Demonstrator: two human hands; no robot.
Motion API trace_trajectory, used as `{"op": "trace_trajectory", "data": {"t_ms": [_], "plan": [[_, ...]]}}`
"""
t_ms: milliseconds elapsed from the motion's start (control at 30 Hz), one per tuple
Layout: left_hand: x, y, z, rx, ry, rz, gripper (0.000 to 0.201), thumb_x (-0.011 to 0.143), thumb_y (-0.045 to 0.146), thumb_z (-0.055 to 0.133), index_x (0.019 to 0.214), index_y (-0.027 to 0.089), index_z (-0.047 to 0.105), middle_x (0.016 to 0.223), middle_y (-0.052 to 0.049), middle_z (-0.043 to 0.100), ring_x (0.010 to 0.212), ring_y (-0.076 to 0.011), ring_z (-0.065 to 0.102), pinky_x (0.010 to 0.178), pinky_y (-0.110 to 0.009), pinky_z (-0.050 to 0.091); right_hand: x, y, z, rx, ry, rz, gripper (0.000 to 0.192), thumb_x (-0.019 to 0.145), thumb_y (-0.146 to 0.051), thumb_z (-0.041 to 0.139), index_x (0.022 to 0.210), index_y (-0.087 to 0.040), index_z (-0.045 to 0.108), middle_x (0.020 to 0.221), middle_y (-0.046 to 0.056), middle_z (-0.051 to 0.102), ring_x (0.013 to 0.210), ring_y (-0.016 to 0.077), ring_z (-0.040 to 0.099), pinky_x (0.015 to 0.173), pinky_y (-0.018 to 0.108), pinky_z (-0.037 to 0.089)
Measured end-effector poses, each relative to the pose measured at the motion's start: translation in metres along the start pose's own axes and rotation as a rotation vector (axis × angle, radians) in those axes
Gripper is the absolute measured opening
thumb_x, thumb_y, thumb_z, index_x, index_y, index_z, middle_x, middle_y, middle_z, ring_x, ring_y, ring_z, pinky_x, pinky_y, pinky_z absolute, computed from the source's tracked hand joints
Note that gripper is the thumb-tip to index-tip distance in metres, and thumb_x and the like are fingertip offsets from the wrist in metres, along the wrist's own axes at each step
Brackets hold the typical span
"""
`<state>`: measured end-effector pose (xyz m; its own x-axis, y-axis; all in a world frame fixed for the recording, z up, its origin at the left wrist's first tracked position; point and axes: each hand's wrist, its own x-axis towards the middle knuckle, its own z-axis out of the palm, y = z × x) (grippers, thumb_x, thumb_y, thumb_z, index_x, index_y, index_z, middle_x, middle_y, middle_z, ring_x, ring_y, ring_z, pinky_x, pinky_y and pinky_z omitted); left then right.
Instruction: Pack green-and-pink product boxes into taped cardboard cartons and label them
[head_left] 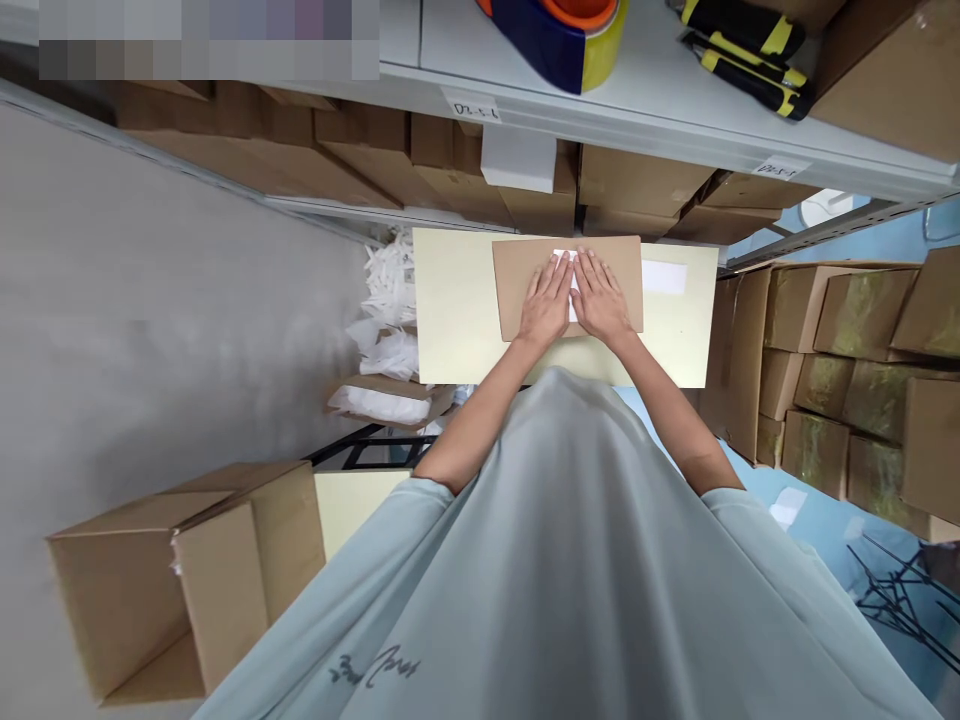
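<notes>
A brown cardboard sheet (525, 280) lies on a pale yellow table (454, 310), near a blue-orange-yellow tape dispenser (562, 35).

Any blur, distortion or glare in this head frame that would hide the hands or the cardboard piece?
Head view: even, soft light, no glare; the left hand and right hand lie flat and sharp on the flat brown cardboard piece. Wide-angle stretch bends the grey metal shelf edge and enlarges the pale grey shirt. A pixelated patch masks the top left corner.
</notes>
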<state>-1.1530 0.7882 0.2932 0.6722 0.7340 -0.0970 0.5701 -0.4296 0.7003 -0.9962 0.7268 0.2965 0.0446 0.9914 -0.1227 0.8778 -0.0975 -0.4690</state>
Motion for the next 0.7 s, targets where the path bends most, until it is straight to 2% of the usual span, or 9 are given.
{"op": "trace_trajectory", "data": {"t_ms": [100, 200, 433, 600, 700], "plan": [[0.002, -0.015, -0.012, 0.022, -0.043, 0.037, 0.077, 0.116, 0.056, 0.032, 0.183, 0.018, 0.034, 0.191, -0.012, 0.029, 0.181, -0.031, 0.018, 0.147, -0.055, 0.001, 0.003, -0.001, 0.005, -0.008, 0.025, 0.037, 0.076, 0.12, -0.052, 0.025, 0.185, -0.013, 0.026, 0.192, 0.014, 0.025, 0.181, 0.0309, 0.018, 0.148, 0.058, 0.012], [0.006, -0.021, -0.017, 0.042, -0.055, 0.035, 0.081, 0.114, 0.06, 0.035, 0.183, 0.019, 0.033, 0.191, -0.012, 0.028, 0.181, -0.0328, 0.014, 0.147, -0.057, -0.004, 0.004, -0.005, 0.011, -0.018, 0.072, 0.098, 0.077, 0.12, -0.054, 0.023, 0.186, -0.015, 0.023, 0.192, 0.014, 0.025, 0.181, 0.031, 0.017, 0.147, 0.06, 0.011], [0.002, 0.0, -0.004, 0.133, 0.005, -0.059, 0.076, 0.113, 0.039, 0.03, 0.185, 0.016, 0.025, 0.192, -0.012, 0.023, 0.181, -0.0364, 0.01, 0.146, -0.066, -0.004, 0.004, -0.016, 0.009, -0.023, 0.106, 0.164, 0.071, 0.12, -0.043, 0.02, 0.186, -0.017, 0.026, 0.191, 0.013, 0.029, 0.181, 0.0298, 0.016, 0.146, 0.064, 0.012], [-0.007, -0.016, -0.016, 0.181, -0.076, 0.035, 0.078, 0.113, 0.046, 0.038, 0.184, 0.017, 0.03, 0.191, -0.01, 0.024, 0.181, -0.0373, 0.01, 0.147, -0.063, -0.001, 0.0, -0.009, 0.0, -0.08, 0.036, 0.117, 0.071, 0.119, -0.045, 0.027, 0.184, -0.017, 0.031, 0.192, 0.012, 0.024, 0.181, 0.0317, 0.017, 0.146, 0.061, 0.013], [-0.009, -0.029, -0.026, 0.227, -0.124, 0.076, 0.083, 0.112, 0.053, 0.046, 0.184, 0.015, 0.03, 0.191, -0.013, 0.024, 0.181, -0.0384, 0.011, 0.147, -0.062, 0.0, -0.005, 0.0, -0.004, -0.141, 0.006, 0.076, 0.075, 0.119, -0.051, 0.03, 0.184, -0.013, 0.029, 0.193, 0.013, 0.02, 0.181, 0.0321, 0.016, 0.147, 0.057, 0.011]]}}
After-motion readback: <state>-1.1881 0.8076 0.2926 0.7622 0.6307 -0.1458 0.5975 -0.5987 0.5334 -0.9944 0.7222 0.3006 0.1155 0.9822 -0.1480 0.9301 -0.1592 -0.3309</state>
